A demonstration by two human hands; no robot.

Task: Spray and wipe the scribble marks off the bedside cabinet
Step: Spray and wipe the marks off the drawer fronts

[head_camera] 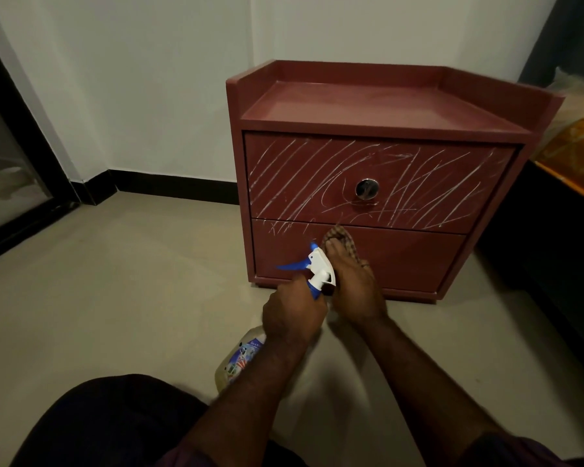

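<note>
As we look down across the pale floor (115, 281), the red-brown cabinet (385, 106) stands on it against the white wall (149, 79), with a black skirting board (176, 185) along the wall's foot. White scribble marks (418, 183) cross the upper drawer (284, 197) from edge to edge around its round metal knob (367, 188). On the lower drawer (418, 257) only a few show, at the top left corner.

Our right hand (354, 284) lies with fingers stretched flat over a checked cloth (343, 235), pressing it to the lower drawer just below its top edge, left of the middle. Our left hand (292, 315) curls round the neck of the spray bottle (317, 267), just beside the right hand, its blue trigger sticking out to the left.

A dark door frame (14, 129) on the left and a bed (580, 139) with an orange cover on the right are both cut off. The left hand hides the bottle's middle, its label is too blurred to read, and we cannot see the right thumb.
</note>
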